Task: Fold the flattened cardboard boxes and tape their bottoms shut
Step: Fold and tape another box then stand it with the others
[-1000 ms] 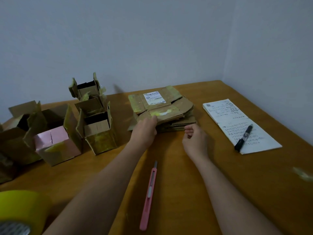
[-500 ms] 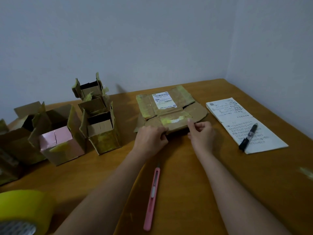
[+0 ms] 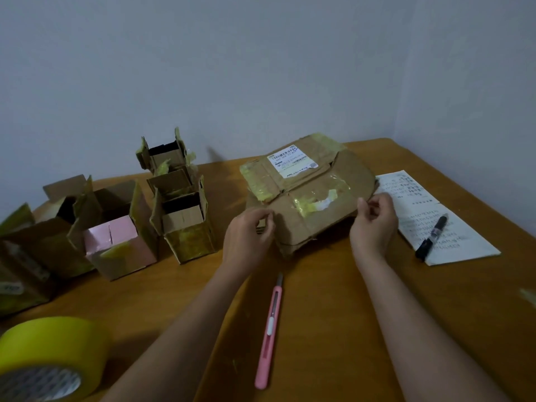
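A flattened brown cardboard box point(image 3: 307, 195) with a white label and yellow tape scraps is tilted up off the table, its near edge raised. My left hand point(image 3: 249, 233) grips its left edge and my right hand point(image 3: 374, 224) pinches its right edge. More flattened cardboard shows just under its left side, mostly hidden. A roll of yellow tape point(image 3: 49, 358) lies at the near left corner. Several folded boxes point(image 3: 185, 221) stand open-topped at the left, one with a pink side point(image 3: 121, 245).
A pink utility knife point(image 3: 269, 329) lies on the wooden table point(image 3: 333, 314) between my forearms. At the right lies a written sheet of paper point(image 3: 452, 245) with a black marker point(image 3: 432, 236) on it. Walls close the back and right sides.
Both hands took hold of the top flattened box and lifted it off the stack, tilting it up; my hands moved apart to its left and right edges.
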Tool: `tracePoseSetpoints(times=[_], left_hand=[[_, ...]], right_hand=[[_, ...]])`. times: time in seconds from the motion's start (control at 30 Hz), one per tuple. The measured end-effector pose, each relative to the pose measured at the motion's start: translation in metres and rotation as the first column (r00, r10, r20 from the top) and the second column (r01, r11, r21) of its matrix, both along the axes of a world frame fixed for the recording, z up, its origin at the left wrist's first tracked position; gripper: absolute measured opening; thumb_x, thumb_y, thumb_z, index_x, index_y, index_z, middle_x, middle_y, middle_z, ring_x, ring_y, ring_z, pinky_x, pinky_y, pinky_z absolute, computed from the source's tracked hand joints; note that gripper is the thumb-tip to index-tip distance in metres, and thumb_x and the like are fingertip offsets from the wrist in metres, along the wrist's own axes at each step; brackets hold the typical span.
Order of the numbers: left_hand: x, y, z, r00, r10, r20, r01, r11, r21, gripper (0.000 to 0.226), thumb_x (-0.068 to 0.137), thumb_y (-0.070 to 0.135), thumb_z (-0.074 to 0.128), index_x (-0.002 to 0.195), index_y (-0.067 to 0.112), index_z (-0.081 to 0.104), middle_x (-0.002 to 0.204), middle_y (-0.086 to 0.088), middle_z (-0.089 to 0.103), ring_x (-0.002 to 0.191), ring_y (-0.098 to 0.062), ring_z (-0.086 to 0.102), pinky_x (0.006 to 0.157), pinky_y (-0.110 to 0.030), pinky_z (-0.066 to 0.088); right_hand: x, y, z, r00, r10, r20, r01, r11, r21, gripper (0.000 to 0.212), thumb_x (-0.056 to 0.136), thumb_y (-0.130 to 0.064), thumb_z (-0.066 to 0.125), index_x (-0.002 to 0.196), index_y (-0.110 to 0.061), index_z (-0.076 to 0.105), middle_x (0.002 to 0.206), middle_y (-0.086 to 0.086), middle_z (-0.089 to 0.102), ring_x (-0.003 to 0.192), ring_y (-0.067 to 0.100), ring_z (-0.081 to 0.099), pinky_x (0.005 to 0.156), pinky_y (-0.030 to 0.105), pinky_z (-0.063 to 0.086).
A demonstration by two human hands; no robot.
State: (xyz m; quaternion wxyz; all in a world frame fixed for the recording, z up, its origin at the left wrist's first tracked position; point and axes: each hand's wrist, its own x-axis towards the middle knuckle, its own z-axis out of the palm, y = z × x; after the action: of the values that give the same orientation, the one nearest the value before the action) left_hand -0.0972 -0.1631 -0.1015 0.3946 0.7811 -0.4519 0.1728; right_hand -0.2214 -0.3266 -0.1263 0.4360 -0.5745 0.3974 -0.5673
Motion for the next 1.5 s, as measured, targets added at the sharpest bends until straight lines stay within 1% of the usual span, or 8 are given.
tracePoseSetpoints(times=[0.33,0.63,0.73,0.83,1.1,1.23,1.33,1.5], left_hand=[[-0.012,0.05,0.026,0.968,0.044,-0.248,-0.108,0.962,-0.252,0.01,0.101,0.022,0.05,0.101,0.019,0.059,0.092,0.006,0.06,0.085,-0.005,0.058,0.067,-0.026,0.049],[-0.024,0.095,0.05,0.646,-0.216,-0.732,0.075,0.972,-0.221,0.067,0.089,0.068,0.037,0.15,0.043,0.027,0.155,0.005,0.034,0.138,-0.02,0.037,0.107,-0.046,0.038],[-0.032,0.113,0.059,0.59,-0.293,-0.752,0.109,0.952,-0.286,0.062,0.084,0.078,0.037,0.138,0.049,0.043,0.141,0.008,0.052,0.13,-0.018,0.049,0.107,-0.048,0.04],[-0.037,0.142,0.068,0.637,-0.332,-0.696,0.145,0.938,-0.315,0.046,0.072,0.082,0.046,0.109,0.058,0.061,0.106,0.024,0.068,0.102,0.0,0.064,0.076,-0.021,0.055],[-0.054,0.227,0.05,0.785,-0.287,-0.548,-0.001,0.885,-0.465,0.025,0.086,0.045,0.069,0.106,0.059,0.063,0.109,0.022,0.07,0.101,-0.001,0.067,0.072,-0.022,0.058],[-0.065,0.25,0.031,0.834,-0.123,-0.537,-0.134,0.9,-0.415,0.038,0.077,0.045,0.073,0.113,0.044,0.058,0.103,0.025,0.065,0.098,-0.001,0.066,0.065,-0.02,0.057],[-0.071,0.251,0.026,0.825,-0.096,-0.557,-0.129,0.928,-0.351,0.05,0.069,0.052,0.075,0.113,0.04,0.054,0.109,0.028,0.062,0.102,0.002,0.064,0.068,-0.02,0.058],[-0.068,0.246,0.027,0.827,-0.008,-0.563,-0.18,0.943,-0.279,0.05,0.072,0.059,0.07,0.109,0.031,0.052,0.12,0.003,0.062,0.108,-0.013,0.066,0.071,-0.039,0.062]], right_hand=[[-0.056,0.028,0.058,0.978,0.087,0.19,-0.029,0.957,-0.289,0.013,0.099,-0.009,0.049,0.098,-0.02,0.044,0.092,-0.006,0.057,0.081,-0.001,0.056,0.069,0.003,0.042],[-0.085,0.077,0.104,0.943,0.312,0.111,-0.192,0.788,-0.586,0.038,0.097,0.002,0.047,0.087,-0.035,0.045,0.088,-0.033,0.057,0.082,-0.016,0.051,0.07,0.004,0.038],[-0.087,0.095,0.112,0.906,0.409,0.109,-0.247,0.72,-0.648,0.039,0.099,-0.006,0.047,0.093,-0.044,0.052,0.09,-0.03,0.059,0.084,-0.008,0.054,0.072,0.012,0.043],[-0.083,0.108,0.115,0.876,0.47,0.106,-0.271,0.662,-0.699,0.027,0.1,-0.004,0.047,0.103,-0.025,0.063,0.103,-0.01,0.066,0.1,0.012,0.063,0.082,0.022,0.048],[-0.047,0.159,0.104,0.755,0.65,0.088,-0.505,0.662,-0.554,0.024,0.099,-0.001,0.047,0.101,-0.018,0.064,0.108,0.006,0.069,0.106,0.019,0.065,0.087,0.03,0.053],[-0.022,0.172,0.082,0.748,0.659,-0.078,-0.649,0.702,-0.294,0.02,0.099,-0.007,0.052,0.108,-0.021,0.062,0.099,-0.025,0.067,0.098,-0.001,0.063,0.078,0.016,0.051],[-0.016,0.178,0.065,0.739,0.673,-0.036,-0.674,0.736,-0.065,0.042,0.093,0.002,0.058,0.129,-0.021,0.057,0.121,-0.006,0.064,0.109,0.006,0.061,0.087,0.033,0.056],[-0.037,0.188,0.073,0.767,0.642,0.006,-0.632,0.757,-0.164,0.048,0.089,-0.014,0.066,0.124,-0.043,0.052,0.124,-0.016,0.056,0.118,0.012,0.054,0.092,0.042,0.054]])
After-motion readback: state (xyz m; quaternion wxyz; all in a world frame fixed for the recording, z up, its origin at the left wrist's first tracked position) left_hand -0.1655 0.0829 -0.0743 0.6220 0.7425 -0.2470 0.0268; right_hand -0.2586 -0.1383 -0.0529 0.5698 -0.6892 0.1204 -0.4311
